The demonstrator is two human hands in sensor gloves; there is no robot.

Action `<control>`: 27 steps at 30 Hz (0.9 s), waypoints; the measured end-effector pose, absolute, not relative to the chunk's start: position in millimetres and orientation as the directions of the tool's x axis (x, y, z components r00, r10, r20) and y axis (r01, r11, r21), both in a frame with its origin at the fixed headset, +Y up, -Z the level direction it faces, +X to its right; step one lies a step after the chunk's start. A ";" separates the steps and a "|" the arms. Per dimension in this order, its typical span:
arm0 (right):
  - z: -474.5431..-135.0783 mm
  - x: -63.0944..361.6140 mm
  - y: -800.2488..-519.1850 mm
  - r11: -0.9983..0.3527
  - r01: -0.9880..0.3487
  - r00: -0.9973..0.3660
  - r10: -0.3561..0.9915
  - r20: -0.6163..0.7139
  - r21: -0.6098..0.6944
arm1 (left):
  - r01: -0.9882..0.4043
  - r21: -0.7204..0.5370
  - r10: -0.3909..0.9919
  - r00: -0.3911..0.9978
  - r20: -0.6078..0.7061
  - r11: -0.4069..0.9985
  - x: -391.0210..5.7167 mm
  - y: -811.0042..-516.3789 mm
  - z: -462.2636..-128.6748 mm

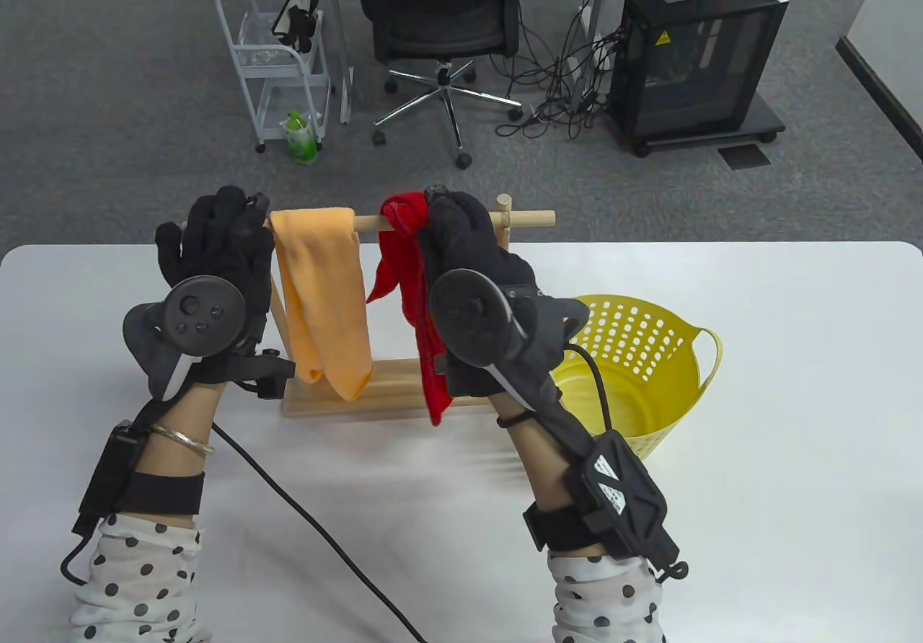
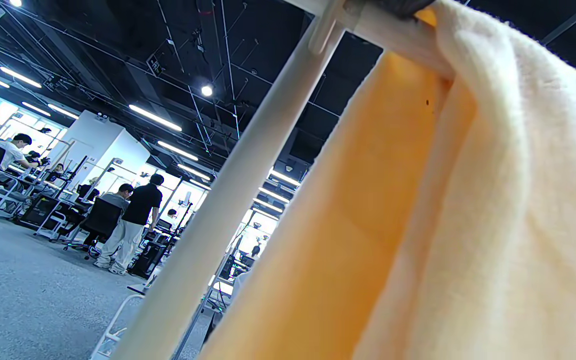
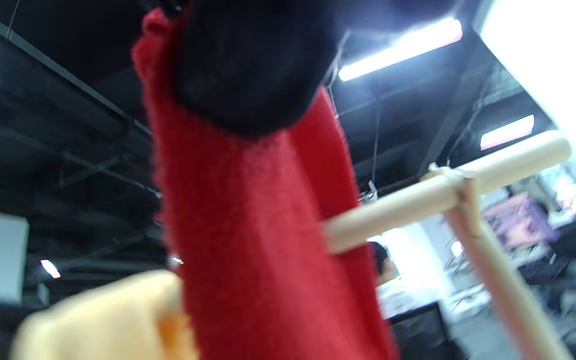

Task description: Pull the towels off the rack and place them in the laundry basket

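In the table view, the right hand (image 1: 461, 239) clenches the red towel (image 1: 411, 290) bunched at the rack (image 1: 526, 219) bar, apparently to pull it toward the yellow basket (image 1: 649, 376) right of the rack; the left hand (image 1: 216, 246) rests at the rack's left end, seemingly steadying it, its fingers hidden, so I cannot tell their state. The left wrist view shows the orange towel (image 2: 368, 225) draped over the bar. The blurred right wrist view shows fingers (image 3: 253, 65) gripping red cloth.

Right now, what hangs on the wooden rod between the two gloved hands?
In the table view, only the orange towel hangs between the left hand and right hand.
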State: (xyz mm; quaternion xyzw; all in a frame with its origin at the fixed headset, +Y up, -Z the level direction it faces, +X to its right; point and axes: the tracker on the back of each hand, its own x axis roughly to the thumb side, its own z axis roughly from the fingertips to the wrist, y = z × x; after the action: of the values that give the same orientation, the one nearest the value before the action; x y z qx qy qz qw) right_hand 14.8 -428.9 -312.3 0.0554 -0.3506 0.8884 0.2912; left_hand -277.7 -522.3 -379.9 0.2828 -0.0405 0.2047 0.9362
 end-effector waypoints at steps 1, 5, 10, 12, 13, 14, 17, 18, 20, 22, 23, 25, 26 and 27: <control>-309.3 18.4 -425.9 -0.561 -0.580 -0.805 0.505 0.311 -0.590 | -0.406 0.513 0.360 0.913 0.191 0.757 -277.6 -522.3 -379.9; -288.8 42.0 -403.8 -0.436 -0.665 -0.717 0.601 0.354 -0.606 | -0.404 0.514 0.359 0.914 0.190 0.757 -277.7 -522.4 -379.6; -258.7 71.1 -378.7 -0.341 -0.597 -0.752 0.554 0.358 -0.726 | -0.402 0.516 0.357 0.915 0.189 0.756 -277.4 -522.4 -379.4; -245.7 83.2 -371.9 -0.297 -0.558 -0.773 0.525 0.356 -0.775 | -0.402 0.517 0.357 0.915 0.190 0.756 -277.4 -522.5 -379.3; -240.7 87.5 -370.0 -0.284 -0.535 -0.786 0.511 0.347 -0.795 | -0.402 0.517 0.356 0.915 0.190 0.756 -277.4 -522.6 -379.3; -236.4 91.8 -368.7 -0.274 -0.508 -0.802 0.497 0.332 -0.817 | -0.402 0.517 0.357 0.915 0.190 0.756 -277.3 -522.6 -379.2; -226.4 105.0 -366.7 -0.256 -0.414 -0.852 0.447 0.272 -0.874 | -0.401 0.517 0.356 0.915 0.189 0.756 -277.2 -522.5 -379.1; -224.9 109.4 -367.2 -0.261 -0.376 -0.871 0.427 0.243 -0.889 | -0.401 0.517 0.356 0.915 0.189 0.757 -277.3 -522.5 -379.1; -225.7 114.4 -370.5 -0.286 -0.338 -0.890 0.407 0.206 -0.897 | -0.399 0.517 0.355 0.916 0.188 0.757 -277.2 -522.6 -379.0; -229.9 118.0 -378.7 -0.320 -0.310 -0.903 0.393 0.172 -0.895 | -0.397 0.518 0.353 0.917 0.187 0.757 -277.2 -522.6 -379.0; -232.6 119.3 -383.4 -0.334 -0.299 -0.908 0.388 0.159 -0.894 | -0.397 0.518 0.353 0.917 0.186 0.757 -277.2 -522.7 -379.1; -239.9 121.8 -395.4 -0.367 -0.286 -0.911 0.389 0.133 -0.885 | -0.396 0.519 0.353 0.917 0.186 0.758 -277.1 -522.7 -379.0; -243.4 122.9 -400.4 -0.379 -0.288 -0.911 0.393 0.129 -0.879 | -0.396 0.518 0.352 0.917 0.185 0.758 -277.1 -522.7 -378.9; -249.1 124.1 -408.9 -0.401 -0.291 -0.909 0.398 0.120 -0.869 | -0.395 0.518 0.352 0.918 0.185 0.759 -277.1 -522.6 -378.9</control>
State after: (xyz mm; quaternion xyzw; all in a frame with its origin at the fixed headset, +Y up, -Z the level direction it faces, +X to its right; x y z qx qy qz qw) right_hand 124.1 -408.9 -249.1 -0.0530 -0.5068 0.8354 0.2061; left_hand -277.1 -522.6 -378.9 0.2843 -0.0380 0.1993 0.9370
